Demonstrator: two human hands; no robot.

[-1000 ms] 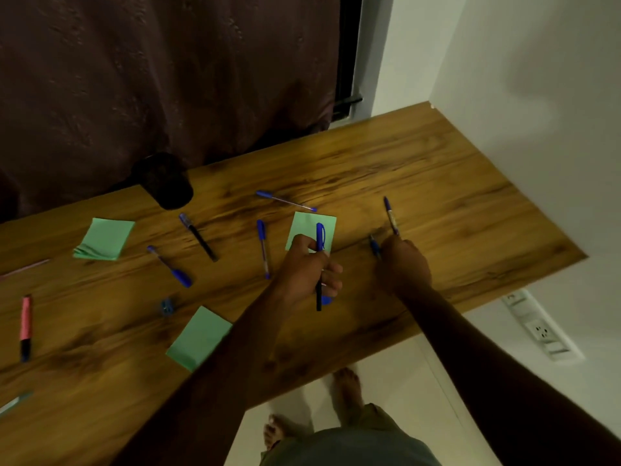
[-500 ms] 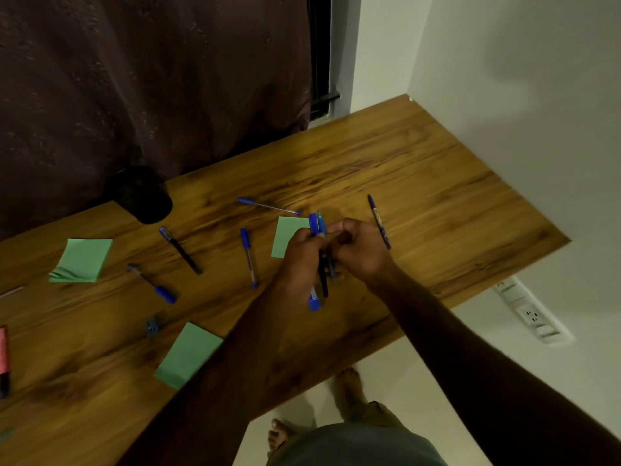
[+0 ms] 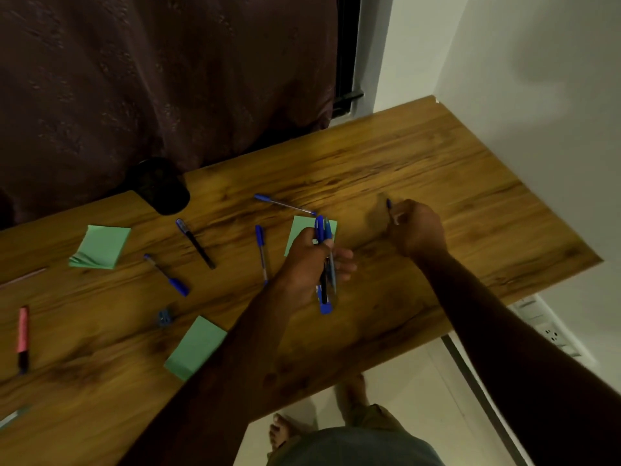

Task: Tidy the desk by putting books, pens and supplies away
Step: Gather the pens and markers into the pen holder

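Observation:
My left hand [image 3: 312, 260] grips a bunch of blue pens [image 3: 324, 264] upright over the wooden desk [image 3: 437, 169], above a green sticky pad [image 3: 299, 230]. To its right, my right hand [image 3: 416, 230] pinches another blue pen [image 3: 389, 206] lying on the desk; only the pen's tip shows past the fingers. More pens lie loose: one at the back [image 3: 285, 205], one left of my left hand [image 3: 261, 252], a black-barrelled one [image 3: 195, 243] and a blue-capped one [image 3: 167, 275]. A black mesh pen cup [image 3: 161, 186] stands at the desk's back edge.
Two more green sticky pads lie at the left [image 3: 100, 247] and near the front edge [image 3: 195, 348]. A pink marker [image 3: 23, 338] and a small blue sharpener [image 3: 164, 317] lie at the left. A dark curtain hangs behind; a white wall bounds the right.
My right hand passed a pen into my left hand's bunch, then moved right and back to the pen lying there and closed on it. My left hand stayed in place.

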